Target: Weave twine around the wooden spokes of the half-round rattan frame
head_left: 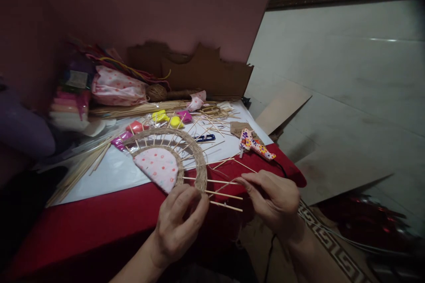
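Note:
A half-round fan frame of thin wooden sticks point(226, 195) and woven twine bands point(201, 166) lies tilted at the table's front edge. Pink dotted fabric point(157, 166) covers its inner half-circle. My left hand point(179, 223) is closed on the frame's lower right corner, its fingertips partly hidden behind the sticks. To the right, my right hand point(274, 199) pinches a strand of twine point(229, 184) between thumb and forefinger. That strand runs leftward across the bare stick ends to the outer band.
A flowered glue gun point(252, 143) lies on cardboard at the right, its cord over the edge. Behind are a blue-handled tool point(206, 138), yellow packets point(160, 116), stick bundles point(133, 109), a twine ball point(156, 92) and standing cardboard point(206, 73). Red cloth point(116, 219) covers the table's front.

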Demonstrator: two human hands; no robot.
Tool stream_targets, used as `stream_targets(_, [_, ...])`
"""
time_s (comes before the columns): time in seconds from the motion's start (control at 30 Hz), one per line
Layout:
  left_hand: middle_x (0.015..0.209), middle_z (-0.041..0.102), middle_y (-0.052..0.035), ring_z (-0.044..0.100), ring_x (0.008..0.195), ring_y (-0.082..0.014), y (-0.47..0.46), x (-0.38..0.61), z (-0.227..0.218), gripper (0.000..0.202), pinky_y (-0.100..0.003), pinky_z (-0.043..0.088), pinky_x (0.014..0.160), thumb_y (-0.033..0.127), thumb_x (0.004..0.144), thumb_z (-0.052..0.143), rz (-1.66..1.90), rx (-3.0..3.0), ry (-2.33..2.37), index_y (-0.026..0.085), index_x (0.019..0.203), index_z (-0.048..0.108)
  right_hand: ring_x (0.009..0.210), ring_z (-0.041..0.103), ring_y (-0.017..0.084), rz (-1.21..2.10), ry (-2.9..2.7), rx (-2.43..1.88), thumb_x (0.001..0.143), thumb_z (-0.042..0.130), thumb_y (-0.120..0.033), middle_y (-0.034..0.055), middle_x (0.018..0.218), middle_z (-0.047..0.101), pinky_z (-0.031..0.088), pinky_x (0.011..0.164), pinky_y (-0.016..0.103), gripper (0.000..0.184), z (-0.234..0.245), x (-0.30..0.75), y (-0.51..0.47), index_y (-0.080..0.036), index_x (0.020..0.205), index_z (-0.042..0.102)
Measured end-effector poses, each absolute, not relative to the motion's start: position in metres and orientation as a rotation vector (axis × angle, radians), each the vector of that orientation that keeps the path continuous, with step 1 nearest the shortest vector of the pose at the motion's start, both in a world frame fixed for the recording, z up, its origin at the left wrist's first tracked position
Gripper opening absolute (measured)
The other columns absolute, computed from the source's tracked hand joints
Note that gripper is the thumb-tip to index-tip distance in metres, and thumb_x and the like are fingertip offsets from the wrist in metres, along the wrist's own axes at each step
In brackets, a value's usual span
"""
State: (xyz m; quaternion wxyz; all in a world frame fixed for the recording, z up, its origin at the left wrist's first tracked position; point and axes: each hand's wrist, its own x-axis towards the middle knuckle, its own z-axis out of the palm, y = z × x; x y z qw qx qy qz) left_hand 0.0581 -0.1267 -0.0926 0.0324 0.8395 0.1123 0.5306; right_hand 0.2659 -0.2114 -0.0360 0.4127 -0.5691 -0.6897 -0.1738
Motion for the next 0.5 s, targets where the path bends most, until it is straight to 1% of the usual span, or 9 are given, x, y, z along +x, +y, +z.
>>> stream_targets(0.13, [0.096, 0.059, -0.0121, 0.056, 0.093, -0.0219, -0.126, 0.058, -0.092, 0.036, -0.039, 0.053, 0.074, -0.004, 0.075, 0.055, 1.618, 2.619, 0.302, 0.011, 0.107, 0.064, 0.057, 0.061, 0.012, -0.419, -1.73, -1.449, 0.08, 0.063, -0.014, 0.0015, 0.068, 0.068, 0.045, 0.057, 0.024, 0.007, -0.04, 0.266, -0.219, -0.019, 0.086, 0.064])
stream_targets(0.4, [0.095, 0.059, -0.0125, 0.055, 0.091, -0.0225, -0.126, 0.061, -0.089, 0.038, -0.041, 0.053, 0.071, -0.007, 0.071, 0.057, 1.688, 2.574, 0.318, 0.009, 0.105, 0.063, 0.048, 0.051, 0.01, -0.437, -1.731, -1.423, 0.078, 0.065, -0.009, -0.0014, 0.057, 0.06, 0.038, 0.048, 0.023, 0.012, -0.045, 0.26, -0.237, -0.018, 0.084, 0.063])
stream_targets(0.5, [0.092, 0.059, -0.0127, 0.055, 0.09, -0.0224, -0.125, 0.061, -0.088, 0.036, -0.041, 0.053, 0.071, -0.007, 0.071, 0.057, 1.692, 2.584, 0.29, 0.008, 0.104, 0.063, 0.048, 0.049, 0.01, -0.482, -1.78, -1.395, 0.077, 0.064, -0.009, -0.0008, 0.057, 0.061, 0.037, 0.047, 0.024, 0.014, -0.039, 0.257, -0.243, -0.018, 0.087, 0.062])
